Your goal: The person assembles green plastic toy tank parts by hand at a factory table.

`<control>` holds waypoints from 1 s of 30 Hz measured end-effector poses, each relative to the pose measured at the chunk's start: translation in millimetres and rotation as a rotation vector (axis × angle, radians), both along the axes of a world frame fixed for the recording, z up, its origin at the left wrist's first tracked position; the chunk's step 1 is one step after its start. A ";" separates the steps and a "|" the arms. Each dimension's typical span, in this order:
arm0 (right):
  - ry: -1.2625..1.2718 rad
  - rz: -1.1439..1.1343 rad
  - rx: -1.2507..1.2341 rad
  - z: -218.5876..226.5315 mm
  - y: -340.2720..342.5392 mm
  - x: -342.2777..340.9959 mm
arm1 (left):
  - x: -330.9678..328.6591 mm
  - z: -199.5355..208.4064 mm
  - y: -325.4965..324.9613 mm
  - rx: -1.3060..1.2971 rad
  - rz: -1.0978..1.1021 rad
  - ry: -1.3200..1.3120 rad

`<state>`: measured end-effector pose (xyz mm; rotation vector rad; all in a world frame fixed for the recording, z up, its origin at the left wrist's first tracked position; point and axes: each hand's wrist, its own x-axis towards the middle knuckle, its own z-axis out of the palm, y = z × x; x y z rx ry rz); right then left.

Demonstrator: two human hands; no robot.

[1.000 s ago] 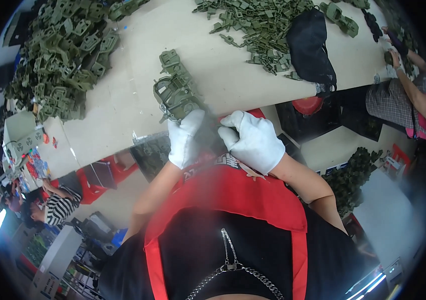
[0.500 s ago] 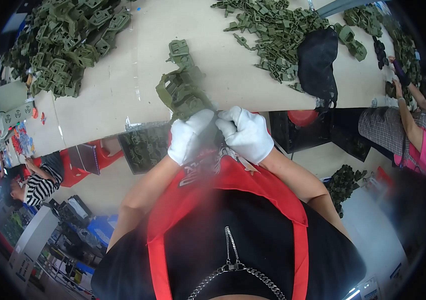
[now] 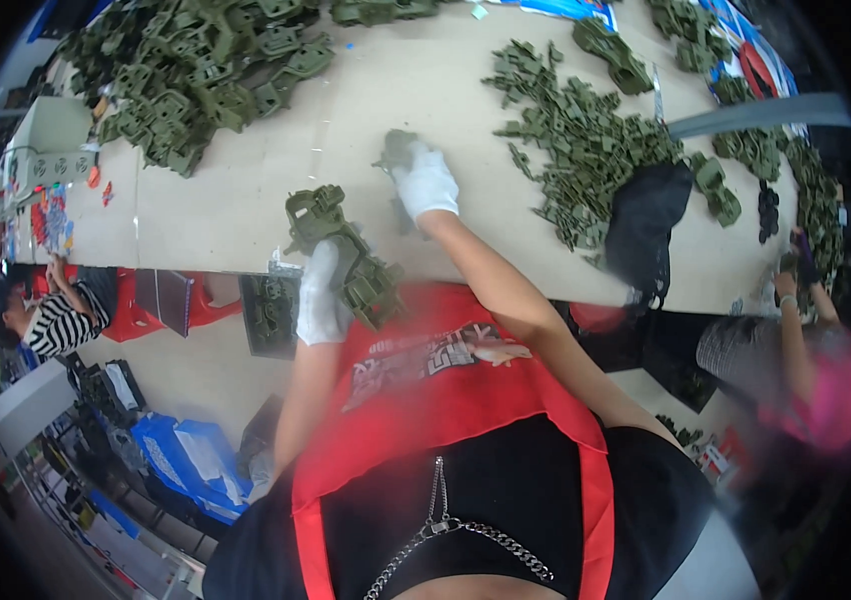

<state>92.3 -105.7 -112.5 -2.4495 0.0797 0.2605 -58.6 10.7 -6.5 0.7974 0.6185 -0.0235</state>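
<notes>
White-gloved left hand [image 3: 320, 298] is curled around a long olive-green moulded-looking piece with cutouts [image 3: 354, 258], right at the near edge of the pale flat tabletop [image 3: 236, 225]. White-gloved right hand [image 3: 426, 182] is farther out, fingers at a blurry olive-green part [image 3: 399, 146]; honestly can't tell if it's gripped. Loose heap of small olive-green pieces [image 3: 591, 150] off to the right.

Green part [image 3: 371, 290] matt plastic; gloves [image 3: 429, 185] matt cloth; tabletop [image 3: 236, 215] smooth; chain [image 3: 443, 526] glossy metal.
</notes>
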 end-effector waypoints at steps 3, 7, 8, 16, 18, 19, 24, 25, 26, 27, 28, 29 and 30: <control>-0.051 0.265 0.177 -29.3 -26.4 24.1 | -6.9 -7.8 3.3 -0.016 0.081 -0.065; 0.347 0.150 0.815 74.0 -69.9 34.9 | 8.1 -18.6 5.1 0.000 0.025 -0.105; 0.288 0.262 0.756 121.7 -71.3 14.4 | 10.2 -14.6 1.7 0.012 -0.009 -0.153; -0.324 0.554 0.177 208.5 -43.9 -49.8 | 29.0 36.3 -27.3 0.104 -0.123 -0.274; -0.351 0.515 0.188 206.2 -41.3 -52.7 | 29.5 35.3 -27.9 0.121 -0.185 -0.296; -0.375 0.489 0.201 203.9 -40.4 -53.3 | 31.6 36.5 -32.8 0.072 -0.105 -0.356; -0.470 0.643 0.196 189.4 -40.4 -29.8 | 49.5 41.1 -18.5 0.234 -0.194 -0.197; -0.457 0.694 0.252 192.1 -40.0 -21.4 | 50.8 47.2 -21.1 0.174 -0.140 -0.223; -0.452 0.681 0.250 202.1 -40.2 -16.7 | 50.1 54.8 -22.2 0.064 -0.130 -0.240; -0.032 0.616 0.458 217.9 -35.7 -8.8 | 51.8 60.0 -18.6 -0.043 -0.113 -0.263; 0.391 0.531 0.652 225.9 -32.9 -5.1 | 50.6 48.0 -16.2 -0.048 -0.014 -0.282; 0.388 0.531 0.655 220.5 -36.1 -6.7 | 49.3 38.8 -10.2 -0.046 -0.017 -0.284; 0.214 0.478 0.659 211.8 -44.4 -10.4 | 49.8 32.8 -0.8 -0.061 -0.025 -0.325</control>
